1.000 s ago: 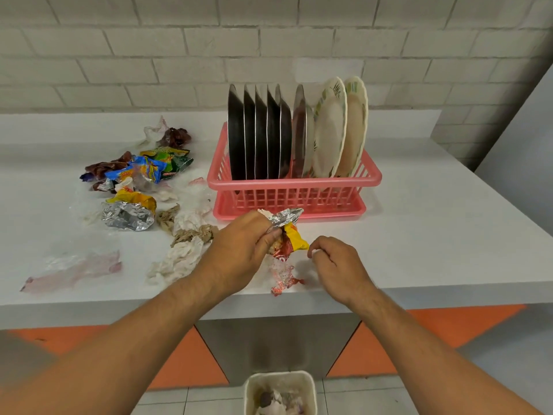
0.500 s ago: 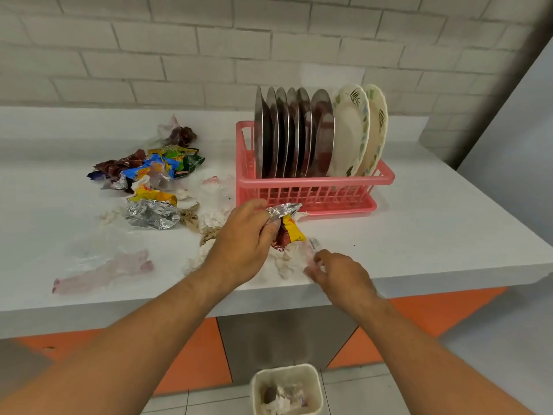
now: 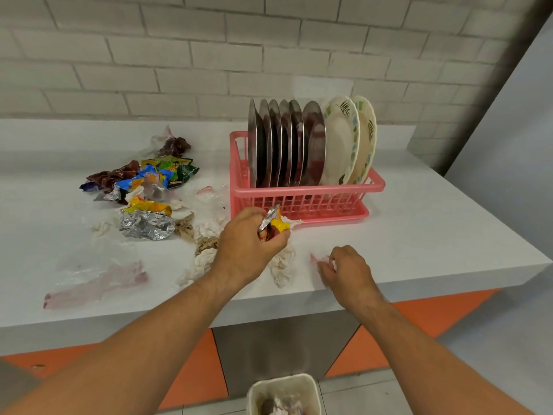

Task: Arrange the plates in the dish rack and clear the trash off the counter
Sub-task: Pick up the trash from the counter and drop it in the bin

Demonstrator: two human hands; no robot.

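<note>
Head view: the fingers of the left hand (image 3: 247, 250) curl tight round a crumpled foil-and-yellow wrapper (image 3: 273, 224). At its 3 o'clock, the right hand (image 3: 350, 272) has its fingertips bent onto a thin pinkish plastic scrap (image 3: 317, 260), pinching it against the counter (image 3: 434, 229). At the left hand's 1 o'clock, the pink dish rack (image 3: 308, 191) holds steel plates (image 3: 287, 145) and two floral plates (image 3: 344, 142) upright. Loose trash (image 3: 149, 187) lies at 10 o'clock, and a bin (image 3: 284, 384) stands on the floor at 6.
</note>
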